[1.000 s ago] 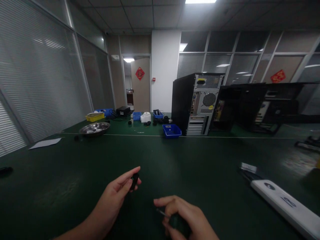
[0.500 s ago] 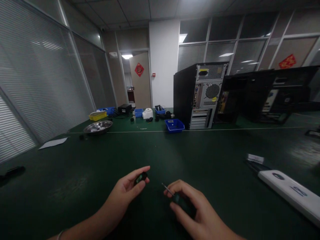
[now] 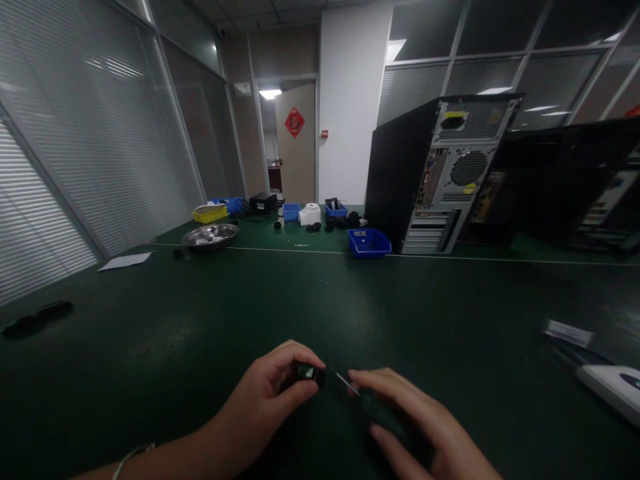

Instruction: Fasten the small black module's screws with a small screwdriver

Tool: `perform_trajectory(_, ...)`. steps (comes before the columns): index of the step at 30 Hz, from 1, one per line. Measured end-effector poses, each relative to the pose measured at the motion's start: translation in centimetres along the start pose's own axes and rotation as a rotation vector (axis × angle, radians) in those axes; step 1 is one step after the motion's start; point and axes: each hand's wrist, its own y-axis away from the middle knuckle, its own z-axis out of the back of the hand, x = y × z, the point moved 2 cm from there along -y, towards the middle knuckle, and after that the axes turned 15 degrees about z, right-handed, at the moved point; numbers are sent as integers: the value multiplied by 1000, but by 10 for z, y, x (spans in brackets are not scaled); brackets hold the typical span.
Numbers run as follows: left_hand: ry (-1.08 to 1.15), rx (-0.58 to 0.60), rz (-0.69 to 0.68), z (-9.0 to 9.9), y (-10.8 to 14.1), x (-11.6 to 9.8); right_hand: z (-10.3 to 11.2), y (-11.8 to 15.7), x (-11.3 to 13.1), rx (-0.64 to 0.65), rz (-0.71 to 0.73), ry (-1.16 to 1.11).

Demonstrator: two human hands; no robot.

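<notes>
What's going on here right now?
A person has both hands over a green table. The left hand grips a small dark part between thumb and fingers. The right hand holds a thin-shafted tool, its tip pointing toward that part, with a gap showing between them. Farther back, a blue tray sits by a computer tower.

white device (image 3: 611, 388): cut off right | tool handle (image 3: 369, 401): partly hidden | label (image 3: 569, 333): blurred
</notes>
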Motion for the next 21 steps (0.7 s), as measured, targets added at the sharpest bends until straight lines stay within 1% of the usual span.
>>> perform_trajectory(2,-17,16,9,0,1,1,-1,2,-1,-26,-22,21)
perform_trajectory(5,-84,44,-8,-2,3,2,-2,1,0,-46,-12,33)
perform_trajectory(11,-178,31,-70,-3,4,2,-3,-3,7,-32,6,-6)
perform_trajectory(16,-201,20,-107,-3,4,1,-2,-6,8,-8,64,-66)
perform_trajectory(21,-228,55,-179,-4,4,-1,-4,-7,11,31,55,-85)
